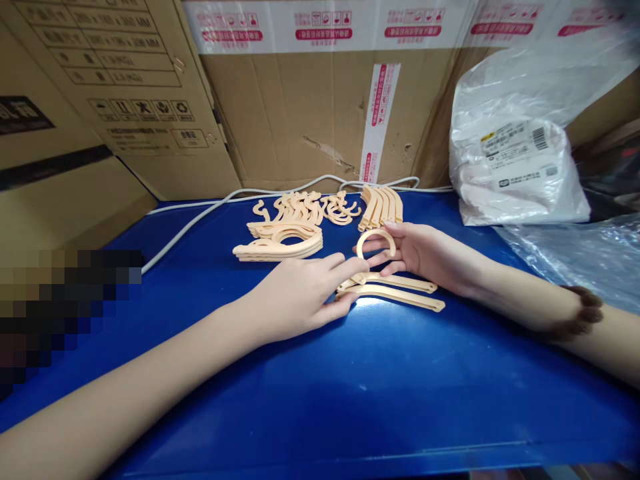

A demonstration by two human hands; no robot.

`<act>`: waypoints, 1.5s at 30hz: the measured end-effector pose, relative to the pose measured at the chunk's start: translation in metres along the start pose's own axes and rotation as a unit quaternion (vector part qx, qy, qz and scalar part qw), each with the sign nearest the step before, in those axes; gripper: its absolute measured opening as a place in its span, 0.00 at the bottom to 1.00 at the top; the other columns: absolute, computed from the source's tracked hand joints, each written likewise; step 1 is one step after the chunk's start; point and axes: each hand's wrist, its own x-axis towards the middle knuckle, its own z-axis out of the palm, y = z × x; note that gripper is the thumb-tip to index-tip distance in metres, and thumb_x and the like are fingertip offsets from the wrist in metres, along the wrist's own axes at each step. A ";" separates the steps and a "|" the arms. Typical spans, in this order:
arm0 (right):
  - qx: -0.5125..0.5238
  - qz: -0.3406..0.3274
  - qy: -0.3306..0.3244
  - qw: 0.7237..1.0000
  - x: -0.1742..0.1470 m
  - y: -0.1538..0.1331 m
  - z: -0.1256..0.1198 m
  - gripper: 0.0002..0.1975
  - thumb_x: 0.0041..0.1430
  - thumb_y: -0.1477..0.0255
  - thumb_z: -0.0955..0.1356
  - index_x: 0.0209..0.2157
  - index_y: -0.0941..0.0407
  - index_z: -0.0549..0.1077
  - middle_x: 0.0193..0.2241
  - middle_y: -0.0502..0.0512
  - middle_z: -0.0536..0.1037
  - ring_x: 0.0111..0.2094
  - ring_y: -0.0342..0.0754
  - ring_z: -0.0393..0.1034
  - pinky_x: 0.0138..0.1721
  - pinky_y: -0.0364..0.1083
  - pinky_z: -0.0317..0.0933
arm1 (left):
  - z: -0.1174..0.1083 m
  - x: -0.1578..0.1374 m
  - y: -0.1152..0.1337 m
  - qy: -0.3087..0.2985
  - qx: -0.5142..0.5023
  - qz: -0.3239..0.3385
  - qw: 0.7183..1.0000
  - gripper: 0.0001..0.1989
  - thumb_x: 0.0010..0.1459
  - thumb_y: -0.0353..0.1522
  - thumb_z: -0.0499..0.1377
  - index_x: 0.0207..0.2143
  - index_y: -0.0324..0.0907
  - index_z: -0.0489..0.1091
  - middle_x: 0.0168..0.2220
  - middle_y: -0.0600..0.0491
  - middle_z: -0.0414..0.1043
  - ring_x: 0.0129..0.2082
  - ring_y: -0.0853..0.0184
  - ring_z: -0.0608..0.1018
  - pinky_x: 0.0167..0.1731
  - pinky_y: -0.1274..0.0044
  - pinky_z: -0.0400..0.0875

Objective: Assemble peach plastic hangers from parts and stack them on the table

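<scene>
While the left hand (303,293) reaches in over the blue table (360,400) with its fingers bent and its thumb near the forefinger, its tips meet the left ends of two long cream strips (400,295); whether it pinches these or the foot of a curved hook (376,233) cannot be told. The hook stands up in a C shape between the two hands, just above the strips. The right hand (417,253), with a brown band (583,312) on its wrist, is half open, fingers apart and the thumb by the top of the hook; it is about the curve, though how firmly it holds it is unclear. Beyond the left hand lies a stack of cream pieces (280,251) with a rounded opening; behind it sit wavy pieces (300,208), a heap of small hooks (341,212) and, farther right, a row of bent strips (384,207). A white cable (183,240) runs behind them, before a taped carton (295,120). To the right stands a white plastic bag (520,167), with clear film (565,250) near it.
</scene>
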 end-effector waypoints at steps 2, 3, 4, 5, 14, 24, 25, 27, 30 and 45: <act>-0.007 0.005 0.005 1.000 0.000 0.000 0.000 0.14 0.65 0.66 0.63 0.39 0.60 0.76 0.42 0.61 0.79 0.37 0.46 0.76 0.33 0.41 0.71 | 0.000 -0.001 0.000 -0.008 0.001 0.002 1.000 0.15 0.66 0.36 0.50 0.55 0.47 0.61 0.39 0.55 0.73 0.34 0.66 0.76 0.31 0.76 0.65; -0.010 0.006 0.007 1.000 0.000 -0.001 0.001 0.14 0.65 0.66 0.62 0.38 0.60 0.76 0.42 0.61 0.79 0.38 0.47 0.76 0.34 0.41 0.71 | 0.000 -0.001 0.000 -0.010 0.001 0.000 1.000 0.16 0.66 0.36 0.50 0.55 0.47 0.61 0.40 0.55 0.73 0.34 0.66 0.76 0.31 0.76 0.65; -0.012 0.006 0.006 1.000 -0.001 -0.001 0.002 0.14 0.66 0.66 0.62 0.37 0.60 0.76 0.41 0.61 0.79 0.38 0.48 0.76 0.35 0.42 0.71 | -0.001 -0.001 0.000 -0.011 0.000 -0.002 1.000 0.16 0.66 0.36 0.51 0.55 0.46 0.60 0.40 0.54 0.73 0.34 0.66 0.76 0.30 0.76 0.65; -0.013 0.005 0.003 1.000 -0.001 -0.002 0.002 0.15 0.66 0.65 0.62 0.37 0.59 0.76 0.41 0.60 0.79 0.39 0.49 0.76 0.35 0.42 0.71 | -0.001 -0.002 0.000 -0.012 0.000 -0.005 1.000 0.16 0.65 0.36 0.51 0.55 0.46 0.61 0.41 0.54 0.73 0.34 0.66 0.76 0.30 0.76 0.65; -0.073 -0.022 -0.099 0.992 -0.007 -0.004 0.003 0.15 0.62 0.68 0.62 0.39 0.59 0.78 0.40 0.59 0.79 0.38 0.46 0.74 0.30 0.40 0.66 | 0.000 -0.001 0.001 -0.023 -0.011 -0.004 1.000 0.15 0.64 0.36 0.52 0.52 0.44 0.63 0.42 0.53 0.73 0.35 0.66 0.76 0.31 0.76 0.65; -0.137 -0.058 -0.029 0.988 -0.006 0.003 0.001 0.13 0.55 0.75 0.70 0.43 0.57 0.80 0.31 0.51 0.78 0.26 0.38 0.67 0.26 0.38 0.61 | 0.001 0.000 0.003 0.003 -0.023 -0.009 1.000 0.18 0.64 0.35 0.53 0.55 0.42 0.59 0.38 0.55 0.73 0.32 0.68 0.75 0.29 0.78 0.63; -0.134 -0.062 -0.021 0.989 -0.006 0.004 0.000 0.13 0.56 0.73 0.71 0.44 0.56 0.80 0.32 0.51 0.78 0.26 0.37 0.67 0.26 0.38 0.61 | 0.002 0.000 0.004 0.006 -0.027 -0.016 0.999 0.20 0.64 0.35 0.53 0.56 0.41 0.58 0.37 0.55 0.73 0.31 0.68 0.75 0.28 0.78 0.63; -0.130 -0.061 -0.010 0.990 -0.006 0.006 0.000 0.15 0.56 0.71 0.72 0.46 0.54 0.79 0.34 0.50 0.78 0.26 0.36 0.67 0.27 0.38 0.62 | 0.002 0.000 0.005 0.009 -0.034 -0.028 0.999 0.22 0.63 0.35 0.54 0.58 0.40 0.56 0.35 0.56 0.72 0.31 0.68 0.75 0.28 0.78 0.64; -0.119 -0.060 0.001 0.991 -0.005 0.006 0.000 0.14 0.53 0.70 0.74 0.43 0.54 0.80 0.32 0.49 0.78 0.24 0.36 0.67 0.27 0.39 0.64 | 0.003 0.000 0.006 0.010 -0.044 -0.038 0.998 0.23 0.63 0.36 0.53 0.58 0.40 0.54 0.35 0.56 0.72 0.31 0.67 0.75 0.28 0.77 0.64; -0.085 -0.041 0.011 0.995 -0.003 0.000 0.003 0.10 0.49 0.72 0.75 0.33 0.57 0.72 0.27 0.47 0.74 0.22 0.36 0.64 0.22 0.38 0.63 | 0.002 -0.001 0.005 0.008 -0.043 -0.023 0.999 0.07 0.63 0.36 0.53 0.34 0.43 0.60 0.28 0.59 0.68 0.24 0.71 0.70 0.23 0.79 0.56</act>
